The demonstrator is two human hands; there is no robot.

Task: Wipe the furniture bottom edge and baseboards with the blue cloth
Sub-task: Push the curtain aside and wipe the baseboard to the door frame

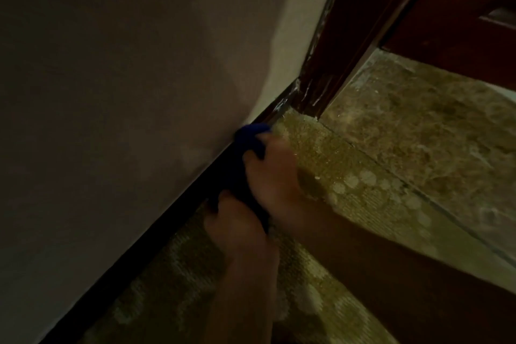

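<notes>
Both hands (259, 198) grip blue cloth (248, 145) against dark baseboard (156, 232); patterned carpet (335, 165).

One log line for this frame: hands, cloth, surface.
left hand grips blue cloth | right hand grips cloth | cloth on baseboard | near door frame

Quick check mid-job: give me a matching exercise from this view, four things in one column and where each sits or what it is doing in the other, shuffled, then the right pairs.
Column 1:
1. blue cloth
2. baseboard
3. door frame
4. carpet

Column 2:
A. dark strip running along the foot of the wall
B. patterned, lying under both forearms
C. gripped by the left hand and the right hand, pressed against the strip
D. dark wood with pale streaks, standing at the corner on the right

Pairs: 1-C, 2-A, 3-D, 4-B
</notes>
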